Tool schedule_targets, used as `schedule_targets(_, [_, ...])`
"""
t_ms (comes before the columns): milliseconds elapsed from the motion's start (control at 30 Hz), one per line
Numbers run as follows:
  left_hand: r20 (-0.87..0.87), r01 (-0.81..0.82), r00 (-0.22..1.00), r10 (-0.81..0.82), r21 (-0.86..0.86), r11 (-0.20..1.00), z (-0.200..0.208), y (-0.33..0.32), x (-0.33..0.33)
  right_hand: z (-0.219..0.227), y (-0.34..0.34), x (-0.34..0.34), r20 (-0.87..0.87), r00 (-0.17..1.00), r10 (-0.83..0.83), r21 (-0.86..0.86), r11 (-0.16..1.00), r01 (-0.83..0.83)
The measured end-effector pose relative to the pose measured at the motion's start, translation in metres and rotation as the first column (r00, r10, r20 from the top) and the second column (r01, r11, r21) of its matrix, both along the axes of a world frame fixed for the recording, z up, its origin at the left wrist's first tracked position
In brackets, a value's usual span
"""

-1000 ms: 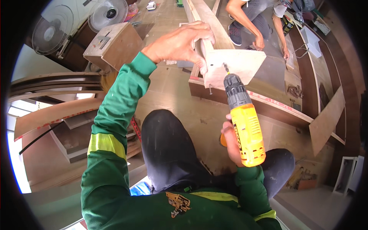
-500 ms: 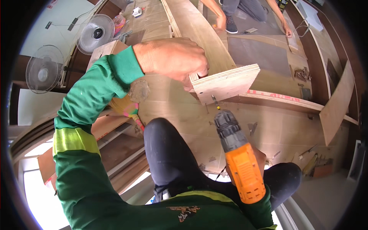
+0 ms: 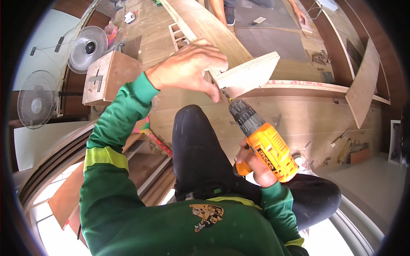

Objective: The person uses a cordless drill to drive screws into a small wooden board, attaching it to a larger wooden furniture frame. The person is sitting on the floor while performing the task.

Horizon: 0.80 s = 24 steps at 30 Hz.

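The right hand [image 3: 257, 167] grips the drill [image 3: 270, 150], bit [image 3: 226, 95] at the end board [image 3: 250, 76], while the left hand [image 3: 192, 65] clasps the plank [image 3: 215, 34], apparently steadying it.

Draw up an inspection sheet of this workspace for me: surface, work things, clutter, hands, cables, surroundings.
Surface: light brown floor, with visible joints.
Work things: yellow drill, bit at the near left corner of the end piece, contact unclear; long board behind it.
Clutter: wooden box bearing a grey metal tool; scattered items at right.
Hands: left hand at the long board's near end, grip unclear; right hand holds the drill.
Cables: thin cord, upper left.
Surroundings: two fans; another person's hand.
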<state>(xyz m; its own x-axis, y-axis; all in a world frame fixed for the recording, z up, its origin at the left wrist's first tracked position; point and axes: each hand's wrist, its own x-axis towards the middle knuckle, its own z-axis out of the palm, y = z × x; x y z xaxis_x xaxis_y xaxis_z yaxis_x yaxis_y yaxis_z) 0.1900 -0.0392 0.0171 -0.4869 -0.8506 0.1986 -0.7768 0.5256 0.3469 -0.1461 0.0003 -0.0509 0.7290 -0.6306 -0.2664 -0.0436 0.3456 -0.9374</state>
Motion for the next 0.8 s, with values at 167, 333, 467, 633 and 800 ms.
schedule_targets(167, [-0.029,-0.04,0.999,0.038,-0.064,0.997,-0.008,0.005,-0.005,-0.014,0.014,0.003,0.098,0.993,-0.063,0.062,0.996,0.057])
schedule_targets(333, [-0.053,-0.061,0.997,0.054,-0.146,0.987,-0.013,0.008,-0.009,-0.035,0.02,0.006,0.16,0.983,-0.092,0.055,0.995,0.084])
schedule_targets(467, [0.009,-0.076,0.997,0.077,-0.1,0.992,-0.009,0.01,-0.008,-0.027,0.021,0.006,0.115,0.992,-0.05,-0.011,0.999,0.052])
schedule_targets(633, [0.008,-0.088,0.996,0.089,-0.101,0.991,-0.009,0.01,-0.011,-0.028,0.02,0.01,0.151,0.985,-0.088,0.073,0.994,0.077])
schedule_targets(800, [0.018,-0.11,0.994,0.112,-0.097,0.989,-0.009,0.011,-0.014,-0.033,0.017,0.009,0.204,0.973,-0.104,0.092,0.992,0.087])
